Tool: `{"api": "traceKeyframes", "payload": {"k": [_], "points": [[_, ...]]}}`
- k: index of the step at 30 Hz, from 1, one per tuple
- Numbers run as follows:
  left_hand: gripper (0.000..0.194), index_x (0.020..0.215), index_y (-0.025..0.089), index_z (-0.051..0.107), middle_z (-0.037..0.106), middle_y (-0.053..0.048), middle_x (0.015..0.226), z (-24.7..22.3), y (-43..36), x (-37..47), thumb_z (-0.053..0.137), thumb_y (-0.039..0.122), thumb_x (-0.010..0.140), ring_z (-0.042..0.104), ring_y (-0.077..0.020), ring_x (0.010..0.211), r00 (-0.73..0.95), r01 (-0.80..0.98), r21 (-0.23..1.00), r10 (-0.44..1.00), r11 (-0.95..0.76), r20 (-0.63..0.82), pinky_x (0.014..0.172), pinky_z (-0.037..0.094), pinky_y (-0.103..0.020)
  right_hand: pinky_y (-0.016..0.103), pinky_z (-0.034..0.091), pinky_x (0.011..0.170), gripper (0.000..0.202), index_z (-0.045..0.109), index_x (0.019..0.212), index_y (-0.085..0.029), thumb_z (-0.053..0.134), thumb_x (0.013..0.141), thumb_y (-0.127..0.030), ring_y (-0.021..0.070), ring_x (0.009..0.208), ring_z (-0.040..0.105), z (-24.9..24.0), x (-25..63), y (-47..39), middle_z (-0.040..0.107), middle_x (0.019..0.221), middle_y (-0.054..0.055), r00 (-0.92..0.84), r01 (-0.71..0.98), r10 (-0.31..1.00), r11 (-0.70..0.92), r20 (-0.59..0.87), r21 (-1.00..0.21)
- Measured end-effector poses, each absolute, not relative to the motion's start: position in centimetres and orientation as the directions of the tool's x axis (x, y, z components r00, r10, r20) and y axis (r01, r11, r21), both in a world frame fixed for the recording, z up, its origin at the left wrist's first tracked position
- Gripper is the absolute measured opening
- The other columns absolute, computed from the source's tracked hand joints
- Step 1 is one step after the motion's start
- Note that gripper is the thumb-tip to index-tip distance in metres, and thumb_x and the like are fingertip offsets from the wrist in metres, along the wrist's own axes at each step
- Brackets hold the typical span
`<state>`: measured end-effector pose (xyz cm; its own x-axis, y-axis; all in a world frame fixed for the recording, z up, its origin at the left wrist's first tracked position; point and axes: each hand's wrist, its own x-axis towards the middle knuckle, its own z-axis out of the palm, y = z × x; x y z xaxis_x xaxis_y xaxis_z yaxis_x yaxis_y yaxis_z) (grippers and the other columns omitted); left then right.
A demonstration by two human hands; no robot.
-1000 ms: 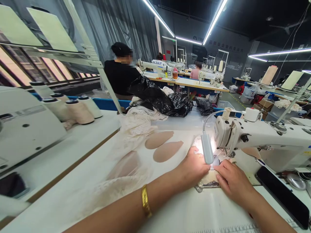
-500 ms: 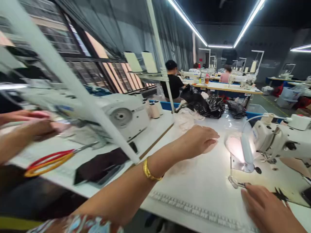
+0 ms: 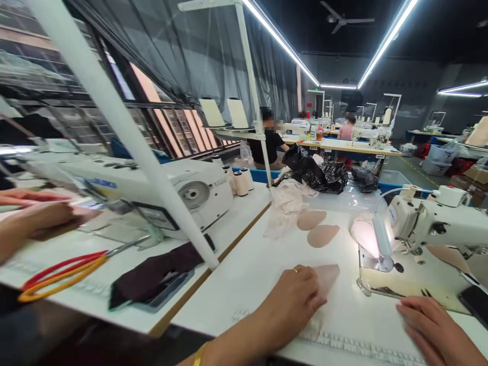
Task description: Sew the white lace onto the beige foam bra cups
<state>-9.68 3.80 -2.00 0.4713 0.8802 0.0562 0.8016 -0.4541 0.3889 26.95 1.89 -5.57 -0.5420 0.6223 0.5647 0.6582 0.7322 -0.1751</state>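
Left hand [image 3: 292, 305]'s curling over a beige piece [image 3: 330, 277], can't tell if gripping, light touch probably avoiding creases, right hand [image 3: 434, 323] relaxing open.

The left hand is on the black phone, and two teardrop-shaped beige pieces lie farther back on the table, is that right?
Not quite: the head view shows the left hand on a pinkish-beige piece. The two teardrop-shaped beige pieces do lie farther back on the table.

White table [image 3: 229, 274] with two tan teardrop pieces [image 3: 323, 236], crumpled pale lace fabric [image 3: 285, 203] and a printed ruler scale [image 3: 354, 345].
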Motion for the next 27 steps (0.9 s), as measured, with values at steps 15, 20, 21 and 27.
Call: {"api": "traceKeyframes", "payload": {"k": [15, 20, 21, 27], "points": [[0.018, 0.096, 0.02, 0.062, 0.065, -0.003, 0.098, -2.2, 13.2, 0.0, 0.064, 0.016, 0.079, 0.057, -0.0247, 0.094, 0.804, 0.507, 0.321, 0.573, -0.8, 0.158, 0.081, 0.042, -0.038, 0.037, 0.056, 0.078, 0.018, 0.068, 0.105, -0.022, 0.058, 0.097, -0.009, 0.0245, 0.092, 0.063, -2.0, 23.0, 5.7, 0.069, 0.099, 0.006, -0.476, 0.795, 0.832, 0.546, 0.286, -0.263], [0.02, 0.102, 0.02, 0.062, 0.065, -0.003, 0.098, -2.1, 13.6, 1.0, 0.065, 0.026, 0.083, 0.058, -0.0243, 0.091, 0.801, 0.488, 0.338, 0.567, -0.805, 0.194, 0.086, 0.044, -0.039, 0.038, 0.052, 0.079, 0.021, 0.067, 0.111, -0.024, 0.055, 0.1, -0.012, 0.0238, 0.088, 0.059, -4.3, 23.0, 6.9, 0.066, 0.099, 0.006, -0.425, 0.807, 0.843, 0.518, 0.331, -0.282], [0.021, 0.105, 0.02, 0.062, 0.065, -0.003, 0.099, -2.1, 13.6, 1.1, 0.065, 0.026, 0.084, 0.058, -0.0244, 0.091, 0.799, 0.484, 0.342, 0.566, -0.805, 0.202, 0.088, 0.044, -0.04, 0.037, 0.051, 0.077, 0.02, 0.067, 0.111, -0.024, 0.054, 0.1, -0.013, 0.0235, 0.087, 0.058, -4.6, 23.1, 7.0, 0.065, 0.098, 0.006, -0.417, 0.812, 0.844, 0.512, 0.337, -0.278], [0.023, 0.112, 0.022, 0.062, 0.068, -0.007, 0.111, -2.4, 14.0, 1.2, 0.061, 0.029, 0.09, 0.061, -0.0274, 0.1, 0.783, 0.466, 0.375, 0.571, -0.801, 0.248, 0.096, 0.042, -0.044, 0.036, 0.049, 0.072, 0.021, 0.067, 0.111, -0.022, 0.05, 0.101, -0.014, 0.0226, 0.08, 0.057, -4.6, 23.0, 7.2, 0.063, 0.094, 0.006, -0.391, 0.842, 0.853, 0.483, 0.344, -0.242]]}}
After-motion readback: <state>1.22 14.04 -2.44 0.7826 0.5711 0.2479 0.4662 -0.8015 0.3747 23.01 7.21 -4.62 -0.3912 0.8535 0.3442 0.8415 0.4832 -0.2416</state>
